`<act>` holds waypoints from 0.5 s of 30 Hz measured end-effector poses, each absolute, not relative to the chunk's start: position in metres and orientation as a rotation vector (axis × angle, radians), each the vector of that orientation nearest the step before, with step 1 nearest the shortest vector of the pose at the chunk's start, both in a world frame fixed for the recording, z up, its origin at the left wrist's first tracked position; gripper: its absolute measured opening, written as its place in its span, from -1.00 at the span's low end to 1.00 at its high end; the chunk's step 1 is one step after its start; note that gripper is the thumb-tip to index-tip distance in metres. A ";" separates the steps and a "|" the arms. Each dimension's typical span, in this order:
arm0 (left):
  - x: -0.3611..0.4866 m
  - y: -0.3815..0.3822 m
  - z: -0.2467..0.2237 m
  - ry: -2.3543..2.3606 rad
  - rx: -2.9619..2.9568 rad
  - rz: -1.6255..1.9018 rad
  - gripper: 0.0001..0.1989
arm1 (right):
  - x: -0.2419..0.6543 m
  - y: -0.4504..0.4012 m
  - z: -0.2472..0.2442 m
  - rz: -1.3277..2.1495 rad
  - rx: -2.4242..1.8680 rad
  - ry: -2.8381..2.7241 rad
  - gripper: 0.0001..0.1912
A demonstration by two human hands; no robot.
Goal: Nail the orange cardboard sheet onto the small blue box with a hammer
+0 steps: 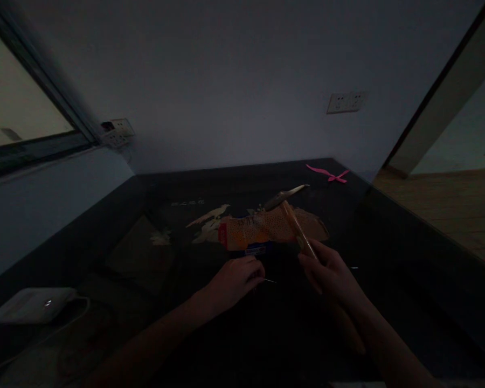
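My right hand (329,272) is wrapped round the wooden handle of a claw hammer (297,226). The hammer's metal head is raised, in view in front of a patterned orange packet (258,229) with a red end. To the left, my left hand (242,275) is closed in a pinch low over the dark table. A thin shiny nail (270,280) sticks out to the right from its fingertips. Just beyond that hand, a blue item (258,249) shows at the packet's near edge, mostly hidden. Dim light hides finer detail.
The dark table (210,183) has a pale bird and flower design. A pink ribbon (331,175) lies at the far right. On the left rests a white device (34,305) with a cable. Another thin shiny piece (354,268) lies right of my right hand. Wall sockets (345,102) are behind.
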State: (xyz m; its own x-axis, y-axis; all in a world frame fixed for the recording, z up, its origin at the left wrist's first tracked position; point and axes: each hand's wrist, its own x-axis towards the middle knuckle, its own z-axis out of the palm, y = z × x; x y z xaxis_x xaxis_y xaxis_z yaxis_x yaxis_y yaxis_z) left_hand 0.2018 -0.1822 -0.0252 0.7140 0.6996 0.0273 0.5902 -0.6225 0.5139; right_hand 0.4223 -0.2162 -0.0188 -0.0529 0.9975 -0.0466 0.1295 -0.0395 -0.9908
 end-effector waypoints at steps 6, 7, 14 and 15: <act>0.196 -0.176 -0.012 0.977 2.070 0.638 -0.91 | 0.423 -0.216 -0.020 1.198 -1.326 -1.325 -0.59; 0.196 -0.175 -0.013 0.980 1.984 0.671 -0.90 | 0.423 -0.216 -0.020 1.203 -1.325 -1.326 -0.59; 0.197 -0.172 -0.011 0.885 1.499 0.865 -0.80 | 0.422 -0.215 -0.020 1.216 -1.328 -1.317 -0.55; 0.198 -0.171 -0.010 0.872 1.477 0.884 -0.80 | 0.422 -0.215 -0.020 1.218 -1.330 -1.321 -0.55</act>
